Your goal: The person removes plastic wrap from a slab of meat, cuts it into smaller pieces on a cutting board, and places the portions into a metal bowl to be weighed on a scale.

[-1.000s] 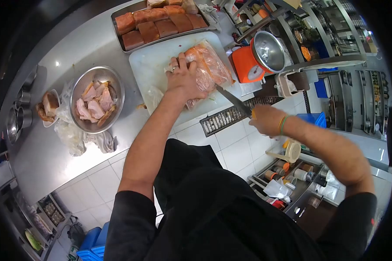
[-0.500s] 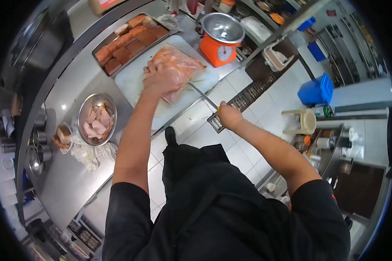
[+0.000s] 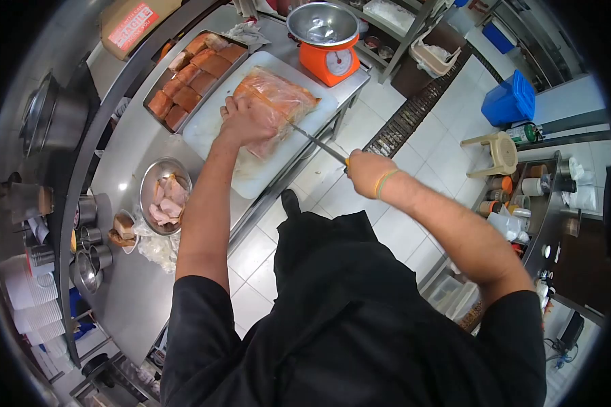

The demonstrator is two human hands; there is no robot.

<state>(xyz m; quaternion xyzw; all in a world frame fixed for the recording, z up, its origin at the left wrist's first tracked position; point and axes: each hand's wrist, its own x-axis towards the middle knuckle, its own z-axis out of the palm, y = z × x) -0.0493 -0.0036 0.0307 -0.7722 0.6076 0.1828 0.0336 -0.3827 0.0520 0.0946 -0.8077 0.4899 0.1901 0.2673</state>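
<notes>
A plastic-wrapped slab of orange-pink meat lies on a white cutting board. My left hand rests on the slab's near left part, fingers apart over the plastic. In my right hand is a knife with a yellow-and-dark handle, my fingers closed around it. The long blade points up and left, its tip meeting the slab's right side. Beyond the board, a metal tray holds several reddish-brown blocks of meat. A steel bowl with pale pink meat pieces stands left of my forearm.
An orange kitchen scale carrying a steel bowl stands right of the board. The steel table's front edge runs below it. On the floor are a drain grate, a beige stool and a blue bin.
The view has shifted, and the knife is drawn slightly back toward the lower right, its tip still at the slab. My left hand stays on the slab.
</notes>
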